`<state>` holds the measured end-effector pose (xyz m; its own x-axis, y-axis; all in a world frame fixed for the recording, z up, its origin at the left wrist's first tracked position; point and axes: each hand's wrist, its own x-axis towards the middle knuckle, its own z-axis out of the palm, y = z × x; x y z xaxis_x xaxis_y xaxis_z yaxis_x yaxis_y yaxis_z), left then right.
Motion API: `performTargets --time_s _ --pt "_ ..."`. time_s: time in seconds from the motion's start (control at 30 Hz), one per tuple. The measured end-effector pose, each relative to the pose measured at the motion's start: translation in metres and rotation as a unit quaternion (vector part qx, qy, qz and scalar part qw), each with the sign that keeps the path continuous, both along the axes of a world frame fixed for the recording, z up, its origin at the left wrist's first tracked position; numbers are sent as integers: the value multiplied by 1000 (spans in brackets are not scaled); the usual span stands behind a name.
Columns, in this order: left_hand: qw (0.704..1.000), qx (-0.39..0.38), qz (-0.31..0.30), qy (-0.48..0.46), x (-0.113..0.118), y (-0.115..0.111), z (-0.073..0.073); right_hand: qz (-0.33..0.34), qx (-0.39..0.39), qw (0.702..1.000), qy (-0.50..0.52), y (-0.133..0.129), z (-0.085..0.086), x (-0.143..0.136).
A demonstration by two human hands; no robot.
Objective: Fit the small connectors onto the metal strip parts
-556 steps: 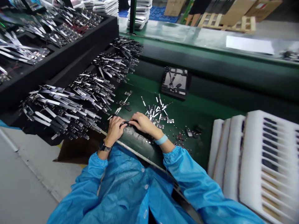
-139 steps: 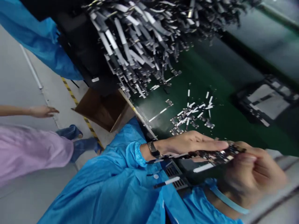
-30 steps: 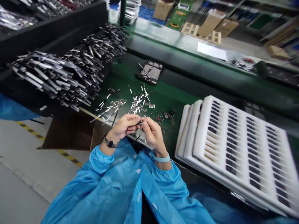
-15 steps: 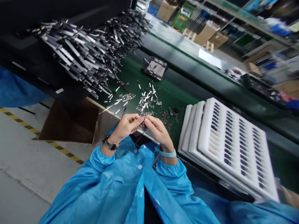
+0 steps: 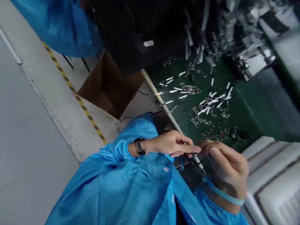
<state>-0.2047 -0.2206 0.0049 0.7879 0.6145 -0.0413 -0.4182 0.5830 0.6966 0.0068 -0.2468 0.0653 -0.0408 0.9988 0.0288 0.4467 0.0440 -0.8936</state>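
My left hand [image 5: 174,143], with a dark watch on its wrist, is closed in a pinch at the bench edge. A small dark part shows at its fingertips, too little of it to name. Close beside it, my right hand [image 5: 228,161] is blurred, its fingers curled together; what they hold, if anything, is hidden. A light blue band circles that wrist. Beyond the hands, small metal parts with white strips [image 5: 212,104] lie in a loose pile on the green bench [image 5: 255,103]. Another cluster of such parts [image 5: 189,89] lies to its left.
White foam trays [image 5: 264,156] are stacked at the right. A large bunch of strips [image 5: 208,34] hangs over the bench from a black container [image 5: 150,28]. Tiny loose pieces [image 5: 217,134] lie near my right hand. An open cardboard box [image 5: 112,84] stands on the floor, left.
My view has swung left, so the bench and trays sit farther right. My hands, together before, are slightly apart, and the right one is blurred.
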Motion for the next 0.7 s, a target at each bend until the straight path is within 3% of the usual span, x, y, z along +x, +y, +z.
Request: performTargets --time_s 0.07,0.13,0.17,0.23,0.3,0.37,0.43,0.57,0.7 --pt "995 38 52 79 -19 -7 -18 -38 16 999 22 13 5 12" --pt "966 4 183 183 -49 -20 -51 -116 70 988 71 25 8 22" --pt "934 -38 266 234 -65 -28 -73 -148 96 980 97 29 9 26" --pt "844 -157 400 321 -99 -42 -120 -175 131 966 137 34 8 32" --pt "724 -301 492 378 -127 -49 -161 -181 162 959 146 35 4 33" --pt "690 -330 505 401 -145 -51 -186 -190 179 956 132 32 0 30" --pt "678 -343 508 406 -153 -49 -195 -203 180 954 129 27 -4 25" --pt "667 -350 540 376 -158 -26 -192 -231 216 932 175 10 -5 12" --pt "653 -322 602 328 -169 21 -187 -144 235 943 187 -11 -7 -22"
